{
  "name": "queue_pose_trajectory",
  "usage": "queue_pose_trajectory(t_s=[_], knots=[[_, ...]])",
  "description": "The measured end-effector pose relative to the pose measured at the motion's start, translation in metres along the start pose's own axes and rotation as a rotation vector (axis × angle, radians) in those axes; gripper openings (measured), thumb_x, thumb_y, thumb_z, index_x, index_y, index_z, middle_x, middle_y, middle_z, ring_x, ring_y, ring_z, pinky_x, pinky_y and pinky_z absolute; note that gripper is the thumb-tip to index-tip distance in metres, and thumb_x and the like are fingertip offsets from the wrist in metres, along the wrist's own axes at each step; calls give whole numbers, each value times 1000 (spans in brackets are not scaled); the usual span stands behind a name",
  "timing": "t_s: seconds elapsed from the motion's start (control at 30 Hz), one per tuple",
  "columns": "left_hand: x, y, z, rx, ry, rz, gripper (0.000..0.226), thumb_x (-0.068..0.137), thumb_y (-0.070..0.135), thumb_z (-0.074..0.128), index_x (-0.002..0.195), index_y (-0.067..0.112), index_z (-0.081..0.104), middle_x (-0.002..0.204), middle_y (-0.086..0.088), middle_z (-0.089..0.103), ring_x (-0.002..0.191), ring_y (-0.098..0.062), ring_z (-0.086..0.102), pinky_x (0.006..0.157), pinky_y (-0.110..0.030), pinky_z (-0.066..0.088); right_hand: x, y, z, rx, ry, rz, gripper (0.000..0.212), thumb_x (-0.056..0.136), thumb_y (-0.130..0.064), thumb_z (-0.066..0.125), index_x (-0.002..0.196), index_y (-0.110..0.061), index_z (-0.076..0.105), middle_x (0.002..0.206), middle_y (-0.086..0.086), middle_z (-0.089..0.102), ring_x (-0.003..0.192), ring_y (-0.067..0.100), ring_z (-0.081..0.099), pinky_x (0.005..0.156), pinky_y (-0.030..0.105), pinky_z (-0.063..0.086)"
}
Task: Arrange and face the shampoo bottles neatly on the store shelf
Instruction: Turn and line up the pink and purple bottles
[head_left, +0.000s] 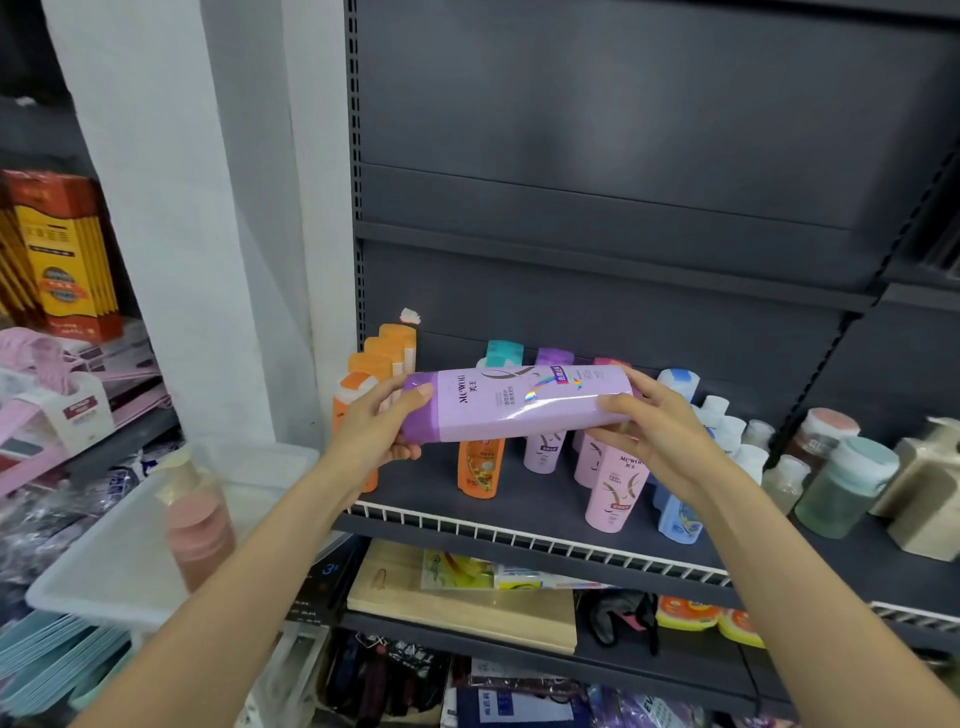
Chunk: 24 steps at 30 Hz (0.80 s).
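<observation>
A person held a lilac shampoo bottle (524, 402) sideways in front of the dark shelf (519, 483), its darker purple cap pointing toward 9 o'clock. The left hand (376, 428) was wrapped round the cap end, thumb on the front face, and the right hand (657, 423) clasped the base end at 3 o'clock, fingers curled over its top and underside. The bottle hung above the shelf, touching nothing there.

Behind it, at 9 o'clock, a row of orange bottles (382, 358) stood upright. Below it stood another orange bottle (480, 467); a pink bottle (618, 486) stood at 5 o'clock with a blue bottle (678, 514) just beside it. A white wire rail (519, 535) ran along the shelf's front edge.
</observation>
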<state>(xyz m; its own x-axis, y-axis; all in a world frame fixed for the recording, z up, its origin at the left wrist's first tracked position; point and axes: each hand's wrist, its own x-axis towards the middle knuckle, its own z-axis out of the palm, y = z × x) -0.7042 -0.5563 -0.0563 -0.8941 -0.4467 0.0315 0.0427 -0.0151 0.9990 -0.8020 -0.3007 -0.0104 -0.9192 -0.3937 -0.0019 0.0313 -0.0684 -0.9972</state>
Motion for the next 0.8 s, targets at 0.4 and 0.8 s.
queue_pose_trajectory(t_s=[0.4,0.8], knots=[[-13,-4,-6,-154,-181,-173,35,86,24,63,116,7,58,100,-10,69,74,-16,68,59,-16,54,2,-2,15,-86,210,-23,38,80,-33,73,103,-4,65,89,6,67,60,10,67,62,25,58],[1,5,4,-124,-184,-207,28,87,31,61,108,13,59,107,-10,66,103,-22,63,92,-34,52,8,-4,9,-241,336,118,43,82,-44,67,100,-5,59,81,8,62,63,19,62,59,27,55]])
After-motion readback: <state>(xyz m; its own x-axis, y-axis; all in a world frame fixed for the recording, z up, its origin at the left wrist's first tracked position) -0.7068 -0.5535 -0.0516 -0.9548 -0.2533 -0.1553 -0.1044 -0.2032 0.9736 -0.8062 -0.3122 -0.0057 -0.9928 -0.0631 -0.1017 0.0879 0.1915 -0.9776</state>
